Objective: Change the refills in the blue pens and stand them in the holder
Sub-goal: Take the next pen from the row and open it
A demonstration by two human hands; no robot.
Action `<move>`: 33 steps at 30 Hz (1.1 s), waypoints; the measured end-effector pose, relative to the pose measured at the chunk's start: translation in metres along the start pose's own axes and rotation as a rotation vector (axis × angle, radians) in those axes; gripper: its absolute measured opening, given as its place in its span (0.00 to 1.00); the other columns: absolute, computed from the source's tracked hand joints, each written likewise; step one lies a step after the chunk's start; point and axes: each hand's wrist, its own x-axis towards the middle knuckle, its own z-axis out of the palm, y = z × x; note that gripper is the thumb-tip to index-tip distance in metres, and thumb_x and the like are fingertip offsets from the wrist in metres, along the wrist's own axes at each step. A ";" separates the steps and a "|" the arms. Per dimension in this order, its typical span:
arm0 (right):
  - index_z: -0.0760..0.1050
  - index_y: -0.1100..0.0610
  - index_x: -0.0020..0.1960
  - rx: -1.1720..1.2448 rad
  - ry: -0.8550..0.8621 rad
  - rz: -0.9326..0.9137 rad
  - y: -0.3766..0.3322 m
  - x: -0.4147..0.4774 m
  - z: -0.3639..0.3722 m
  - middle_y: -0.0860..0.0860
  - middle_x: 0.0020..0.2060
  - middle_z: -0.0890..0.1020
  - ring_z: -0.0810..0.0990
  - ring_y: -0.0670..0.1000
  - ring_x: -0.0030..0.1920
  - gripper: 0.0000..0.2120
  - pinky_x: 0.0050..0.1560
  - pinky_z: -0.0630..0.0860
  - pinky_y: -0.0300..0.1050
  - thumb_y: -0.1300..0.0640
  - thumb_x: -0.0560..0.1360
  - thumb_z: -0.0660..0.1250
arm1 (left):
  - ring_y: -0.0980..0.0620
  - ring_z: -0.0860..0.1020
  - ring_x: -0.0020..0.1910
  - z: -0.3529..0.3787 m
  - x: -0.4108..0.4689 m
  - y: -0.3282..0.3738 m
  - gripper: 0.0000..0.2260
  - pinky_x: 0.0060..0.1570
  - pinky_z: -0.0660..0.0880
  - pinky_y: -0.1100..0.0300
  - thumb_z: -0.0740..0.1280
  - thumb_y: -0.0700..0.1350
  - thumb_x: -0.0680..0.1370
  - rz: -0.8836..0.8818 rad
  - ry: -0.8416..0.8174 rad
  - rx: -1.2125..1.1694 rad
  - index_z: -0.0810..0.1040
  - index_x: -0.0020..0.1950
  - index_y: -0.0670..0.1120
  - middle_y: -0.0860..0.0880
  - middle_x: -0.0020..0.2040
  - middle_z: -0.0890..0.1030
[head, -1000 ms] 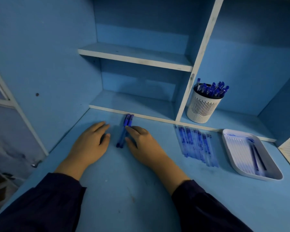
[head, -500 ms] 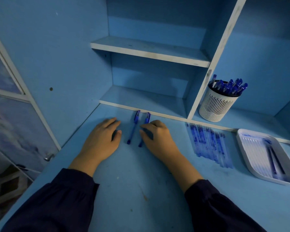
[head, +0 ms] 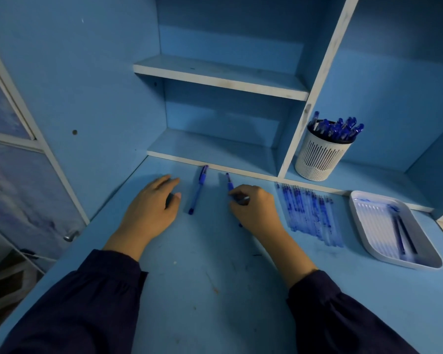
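Blue covers the whole desk (head: 215, 282) and the shelving behind it. At the left, the left hand (head: 149, 210) lies palm down on the desk, fingers relaxed and holding nothing, its dark sleeve (head: 82, 302) reaching to the wrist. Just beside its thumb a loose blue pen (head: 198, 190) lies flat on the desk, its capped end touching or nearly touching the shelf's front edge and its tip pointing back toward the person. A little further right lies the second blue pen (head: 229, 182), apart from the first. The right hand (head: 253, 209) grips it, fingers curled over the barrel; only its upper end and its tip show past the hand. Right of that hand a row of refills (head: 310, 213) lies side by side on the desk. Behind them, on the low shelf, stands the white slotted holder (head: 320, 159), with a bunch of blue pens (head: 339, 129) upright inside. Farthest right, a white tray (head: 394, 261) sits on the desk, with clear tubes and a couple of darker ones in it.
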 end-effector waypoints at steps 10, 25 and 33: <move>0.81 0.51 0.53 0.721 0.083 0.220 0.002 -0.040 -0.032 0.51 0.44 0.84 0.81 0.45 0.43 0.10 0.47 0.78 0.36 0.63 0.76 0.68 | 0.65 0.78 0.58 0.033 -0.014 0.085 0.19 0.59 0.69 0.73 0.63 0.46 0.82 0.107 0.082 -0.701 0.70 0.73 0.51 0.56 0.63 0.79; 0.80 0.52 0.57 0.651 0.364 0.001 0.008 -0.075 -0.066 0.47 0.42 0.82 0.78 0.43 0.40 0.10 0.44 0.76 0.38 0.59 0.77 0.68 | 0.53 0.83 0.39 0.049 -0.038 0.140 0.15 0.42 0.80 0.61 0.64 0.43 0.82 0.144 0.013 -1.053 0.73 0.67 0.56 0.54 0.43 0.84; 0.80 0.59 0.51 0.691 0.358 0.014 0.020 -0.068 -0.079 0.55 0.42 0.84 0.81 0.51 0.42 0.05 0.44 0.78 0.42 0.63 0.75 0.69 | 0.57 0.77 0.28 0.056 -0.053 0.144 0.11 0.28 0.71 0.65 0.70 0.42 0.78 0.179 -0.107 -0.943 0.81 0.59 0.53 0.51 0.44 0.86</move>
